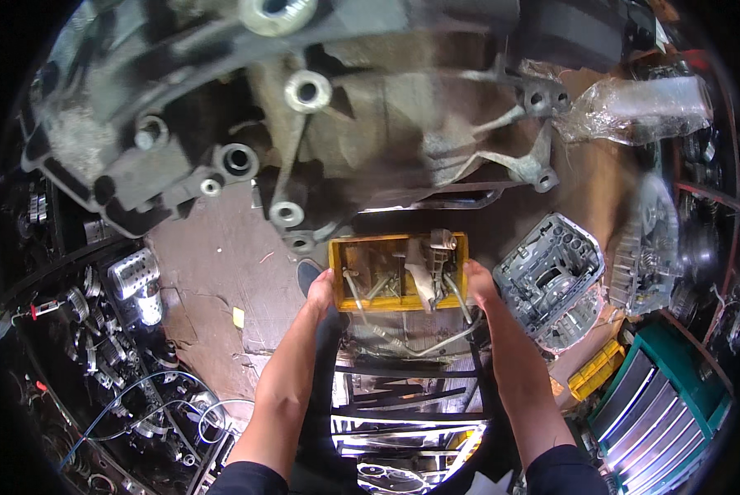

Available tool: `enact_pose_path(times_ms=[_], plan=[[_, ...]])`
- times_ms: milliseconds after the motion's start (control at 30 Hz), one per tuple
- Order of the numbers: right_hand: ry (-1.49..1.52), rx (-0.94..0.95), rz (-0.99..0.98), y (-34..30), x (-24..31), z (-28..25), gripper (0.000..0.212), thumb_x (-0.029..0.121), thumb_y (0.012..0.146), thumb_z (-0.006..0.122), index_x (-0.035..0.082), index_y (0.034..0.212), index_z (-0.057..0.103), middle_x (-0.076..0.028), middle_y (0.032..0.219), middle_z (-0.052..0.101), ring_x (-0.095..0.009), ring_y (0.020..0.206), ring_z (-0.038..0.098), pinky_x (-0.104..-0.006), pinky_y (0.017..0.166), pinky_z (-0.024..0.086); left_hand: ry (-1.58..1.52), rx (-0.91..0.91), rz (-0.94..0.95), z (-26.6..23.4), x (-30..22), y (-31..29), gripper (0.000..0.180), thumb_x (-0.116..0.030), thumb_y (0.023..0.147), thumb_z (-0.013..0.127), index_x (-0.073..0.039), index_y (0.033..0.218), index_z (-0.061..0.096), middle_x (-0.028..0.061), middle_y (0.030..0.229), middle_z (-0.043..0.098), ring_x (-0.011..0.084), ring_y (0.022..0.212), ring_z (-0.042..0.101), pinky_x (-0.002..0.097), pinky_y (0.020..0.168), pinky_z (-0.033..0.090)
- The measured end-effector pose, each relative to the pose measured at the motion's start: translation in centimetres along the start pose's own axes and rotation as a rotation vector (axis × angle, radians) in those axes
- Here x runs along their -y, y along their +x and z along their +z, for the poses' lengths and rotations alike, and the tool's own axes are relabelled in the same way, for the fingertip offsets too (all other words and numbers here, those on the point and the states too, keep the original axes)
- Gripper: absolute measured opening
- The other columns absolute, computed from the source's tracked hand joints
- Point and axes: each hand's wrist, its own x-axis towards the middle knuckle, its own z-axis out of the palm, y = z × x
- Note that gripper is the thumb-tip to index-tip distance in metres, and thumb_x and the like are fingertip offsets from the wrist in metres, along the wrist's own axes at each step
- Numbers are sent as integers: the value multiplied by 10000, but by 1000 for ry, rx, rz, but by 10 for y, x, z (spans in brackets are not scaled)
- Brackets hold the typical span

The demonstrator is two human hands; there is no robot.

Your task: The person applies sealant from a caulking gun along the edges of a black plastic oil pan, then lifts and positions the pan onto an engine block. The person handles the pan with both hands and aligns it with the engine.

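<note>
Between my two hands is a yellow rectangular bin [399, 305], held level by its short sides. My left hand [322, 289] grips its left end, and my right hand [479, 285] grips its right end. Inside lie metal parts, among them a light-coloured piece [420, 274] and a ribbed metal part at the right. A bent metal pipe [411, 351] hangs out over the near edge of the bin. My fingertips are partly hidden behind the bin's walls.
A large metal gearbox casing [296, 132] fills the upper view. To the right, a smaller grey housing [551, 268] lies on the floor near a yellow basket [597, 370] and a green tool cabinet [650, 412]. Shelves of gears [110, 346] line the left. Plastic-wrapped item [642, 107] lies far right.
</note>
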Motion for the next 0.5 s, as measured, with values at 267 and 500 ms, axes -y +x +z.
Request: enact_pose_path(times_ms=[267, 500], plan=[[-572, -160, -199, -60, 7, 3, 433, 117, 947, 635, 10, 1365, 597, -218, 1119, 708, -405, 1024, 684, -450, 929, 536, 54, -223, 170, 35, 6, -57, 782, -579, 1051, 515, -46, 1604, 364, 153, 1595, 475, 276, 1473, 435, 380, 1183, 349], [-36, 75, 219, -293, 125, 45, 207, 244, 1040, 640, 57, 1127, 658, -50, 991, 713, -108, 871, 679, -279, 769, 569, 111, -34, 403, 99, 3, -270, 687, -424, 1000, 670, 31, 1485, 496, 212, 1512, 538, 315, 1452, 469, 379, 1186, 363]])
